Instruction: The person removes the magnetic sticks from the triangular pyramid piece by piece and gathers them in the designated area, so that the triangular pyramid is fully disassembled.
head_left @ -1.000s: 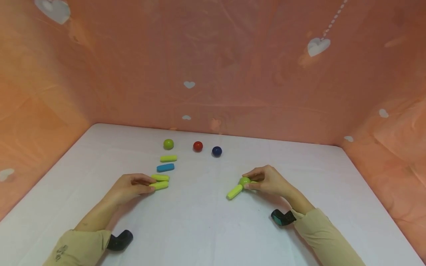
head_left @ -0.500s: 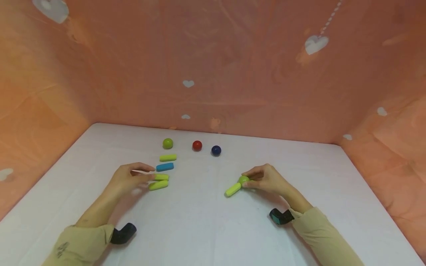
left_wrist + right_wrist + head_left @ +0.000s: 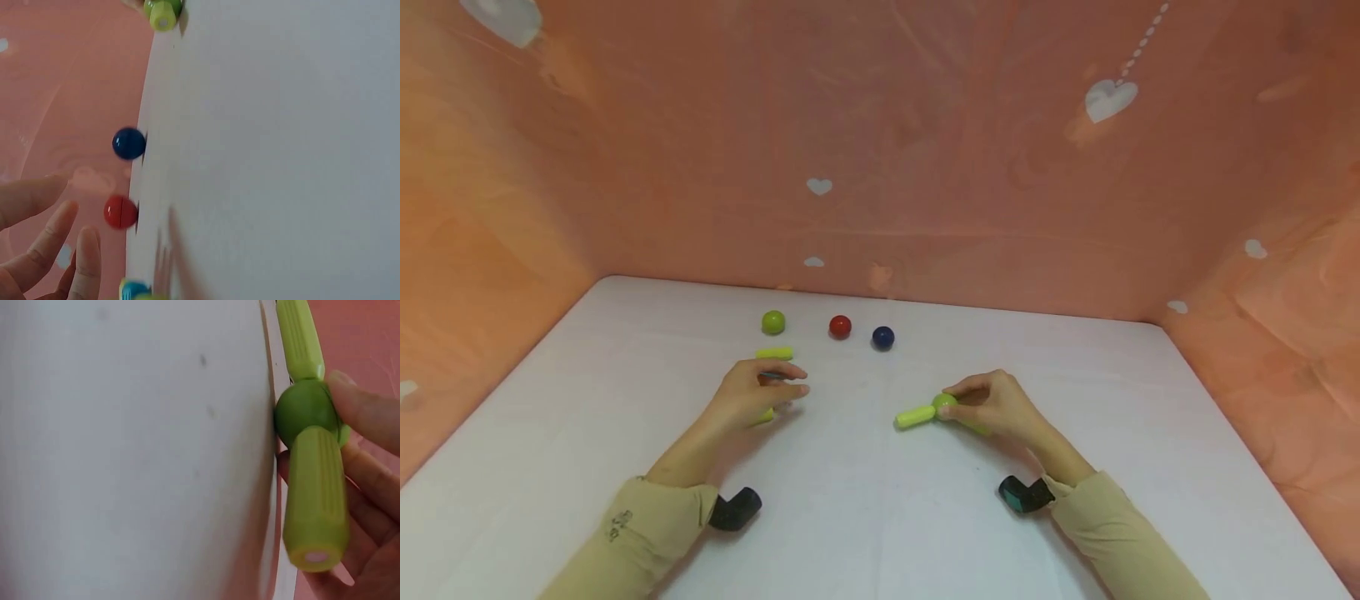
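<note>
My right hand (image 3: pixel 1003 408) pinches a green ball (image 3: pixel 944 405) between thumb and fingers, over the right half of the table. Two yellow-green rods join that ball: the near one (image 3: pixel 317 500) and the far one (image 3: pixel 301 340) show in the right wrist view. My left hand (image 3: pixel 752 395) hovers over a group of rods, its fingers extended and apart with nothing between them. Under it a blue rod (image 3: pixel 772 376) and a yellow-green rod (image 3: pixel 764 417) are mostly covered. Just beyond lies another yellow-green rod (image 3: pixel 774 353).
Along the back of the white table (image 3: pixel 880 517) stand a green ball (image 3: pixel 773 322), a red ball (image 3: pixel 840 327) and a dark blue ball (image 3: pixel 883 337). An orange cloth (image 3: pixel 880 125) with pale hearts walls the back and sides.
My left hand let go of the yellow-green rods and moved right, over the group. In the right hand, the ball and rods turned, and the free rod swung to point more leftward.
</note>
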{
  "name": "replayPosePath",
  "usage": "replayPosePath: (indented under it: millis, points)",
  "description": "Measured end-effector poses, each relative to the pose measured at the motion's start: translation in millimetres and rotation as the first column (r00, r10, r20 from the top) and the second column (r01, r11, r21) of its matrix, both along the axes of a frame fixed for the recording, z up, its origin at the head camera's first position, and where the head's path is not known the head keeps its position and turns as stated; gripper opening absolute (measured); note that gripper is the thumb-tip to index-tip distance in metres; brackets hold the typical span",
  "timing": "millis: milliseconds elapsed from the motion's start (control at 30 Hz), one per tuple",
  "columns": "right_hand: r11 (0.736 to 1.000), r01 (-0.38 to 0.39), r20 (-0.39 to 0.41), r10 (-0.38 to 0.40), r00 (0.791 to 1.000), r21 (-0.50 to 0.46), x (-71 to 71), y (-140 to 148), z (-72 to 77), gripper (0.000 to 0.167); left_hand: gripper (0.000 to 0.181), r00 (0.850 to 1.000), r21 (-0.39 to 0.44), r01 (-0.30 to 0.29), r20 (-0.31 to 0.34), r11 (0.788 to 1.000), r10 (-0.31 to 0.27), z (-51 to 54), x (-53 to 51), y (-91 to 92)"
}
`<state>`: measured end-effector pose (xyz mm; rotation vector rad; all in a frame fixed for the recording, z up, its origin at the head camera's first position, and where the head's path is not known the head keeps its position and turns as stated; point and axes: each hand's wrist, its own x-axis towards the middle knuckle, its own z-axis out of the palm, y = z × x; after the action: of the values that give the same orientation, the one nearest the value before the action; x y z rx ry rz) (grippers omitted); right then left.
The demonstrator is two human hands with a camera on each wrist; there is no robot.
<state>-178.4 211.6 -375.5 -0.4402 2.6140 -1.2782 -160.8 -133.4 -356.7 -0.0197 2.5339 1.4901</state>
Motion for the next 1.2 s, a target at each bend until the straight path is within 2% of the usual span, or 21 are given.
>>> replayPosePath:
  millis: [133,333,633,833,1000,1200]
  points:
    - [1.000,0.028,-0.006,-0.028,1.000,0.013,0.6,-2,-0.9,0.029,0.032,1.000,0.055,0.027,0.003,0.998,-0.027,-4.4,-5.9,13.3]
    - [0.998,0.054,-0.008,-0.054,0.999,0.038,0.9,-4,1.5,0.028,0.030,0.998,0.120,0.026,0.053,0.992,-0.032,-8.8,-11.7,31.5]
    - [0.995,0.080,0.001,-0.080,0.997,0.058,-0.2,-7,4.2,0.028,0.027,0.991,0.144,-0.004,0.136,0.990,-0.016,-11.7,-17.4,53.1]
    - [0.993,0.115,0.008,-0.116,0.993,0.037,1.5,-9,2.8,0.025,0.023,0.993,0.112,0.049,0.105,0.992,-0.061,-17.5,-20.8,67.9]
    - [0.993,0.116,0.005,-0.116,0.993,0.026,3.3,-10,-1.4,0.024,0.022,0.991,0.080,0.087,0.094,0.993,-0.094,-21.4,-20.5,80.8]
    - [0.994,0.111,-0.008,-0.111,0.994,0.017,2.5,-10,-4.5,0.024,0.029,0.989,0.096,0.118,0.080,0.988,-0.125,-24.3,-19.9,93.7]
